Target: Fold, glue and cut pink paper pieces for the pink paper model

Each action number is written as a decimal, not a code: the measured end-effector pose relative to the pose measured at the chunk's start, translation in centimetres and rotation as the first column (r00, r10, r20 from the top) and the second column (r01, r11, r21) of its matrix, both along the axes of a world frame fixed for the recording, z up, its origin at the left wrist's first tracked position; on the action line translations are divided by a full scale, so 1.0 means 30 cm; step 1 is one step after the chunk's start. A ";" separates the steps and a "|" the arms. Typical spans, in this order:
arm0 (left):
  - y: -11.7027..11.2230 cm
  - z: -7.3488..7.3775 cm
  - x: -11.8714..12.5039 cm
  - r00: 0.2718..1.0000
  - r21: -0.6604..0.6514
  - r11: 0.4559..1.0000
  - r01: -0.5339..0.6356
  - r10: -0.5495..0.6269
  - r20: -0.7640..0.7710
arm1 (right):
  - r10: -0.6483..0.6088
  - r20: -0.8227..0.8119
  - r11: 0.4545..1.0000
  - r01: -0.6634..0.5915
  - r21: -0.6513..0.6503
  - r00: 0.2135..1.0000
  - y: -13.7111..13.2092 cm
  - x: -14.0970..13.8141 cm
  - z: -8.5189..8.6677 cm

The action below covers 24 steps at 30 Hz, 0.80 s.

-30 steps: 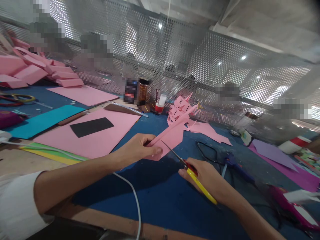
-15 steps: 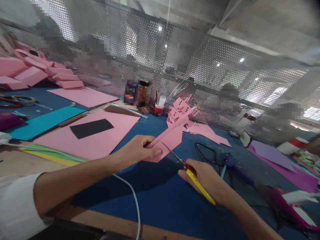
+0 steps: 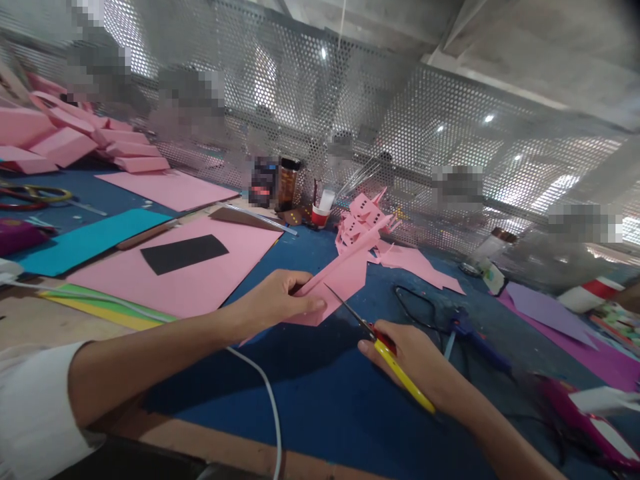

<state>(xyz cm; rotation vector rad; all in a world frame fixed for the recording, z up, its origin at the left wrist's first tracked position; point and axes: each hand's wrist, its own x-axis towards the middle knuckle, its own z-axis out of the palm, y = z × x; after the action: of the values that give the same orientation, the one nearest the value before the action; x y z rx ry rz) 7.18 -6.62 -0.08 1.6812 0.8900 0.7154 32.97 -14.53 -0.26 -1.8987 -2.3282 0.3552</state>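
In the head view, the left hand (image 3: 274, 297) pinched the folded pink paper (image 3: 346, 283) above the blue tabletop (image 3: 320, 413); the right hand (image 3: 415, 353) curled round the yellow-handled scissors (image 3: 403, 375), blade tip overlapping the sheet, contact unclear; clean cutting seemed to want the paper held taut and the pinch kept off the blade line; working room lay over the near tabletop, bounded by the white cable (image 3: 269, 383) at left, the blue glue gun (image 3: 477, 345) at right and the pink cut-outs (image 3: 361, 221) beyond.

Matt paper sheet (image 3: 347, 277), metal-bladed scissors (image 3: 386, 353)
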 end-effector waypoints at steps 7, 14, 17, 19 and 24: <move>0.000 0.001 -0.002 1.000 0.017 1.000 -0.009 0.010 -0.020 | -0.002 0.008 1.000 0.002 0.012 1.000 -0.002 0.001 0.000; 0.000 0.001 -0.001 1.000 -0.008 1.000 -0.005 0.005 -0.001 | -0.017 0.012 1.000 0.017 0.007 1.000 0.001 0.000 -0.003; -0.002 0.005 0.001 1.000 -0.001 1.000 -0.006 0.006 -0.001 | -0.019 0.004 1.000 0.019 0.011 1.000 -0.001 0.004 -0.008; -0.005 0.010 0.003 1.000 -0.007 1.000 -0.015 0.015 -0.007 | -0.022 0.002 1.000 0.022 0.014 1.000 -0.002 0.006 -0.010; -0.007 0.014 0.003 0.999 -0.055 0.998 -0.003 0.005 0.032 | -0.027 0.007 1.000 0.027 0.009 1.000 -0.003 0.005 -0.010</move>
<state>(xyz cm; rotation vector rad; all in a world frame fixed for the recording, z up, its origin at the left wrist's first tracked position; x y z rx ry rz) 7.26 -6.84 0.34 1.6153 0.8827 0.7130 33.11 -14.62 -0.55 -1.9292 -2.3023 0.3353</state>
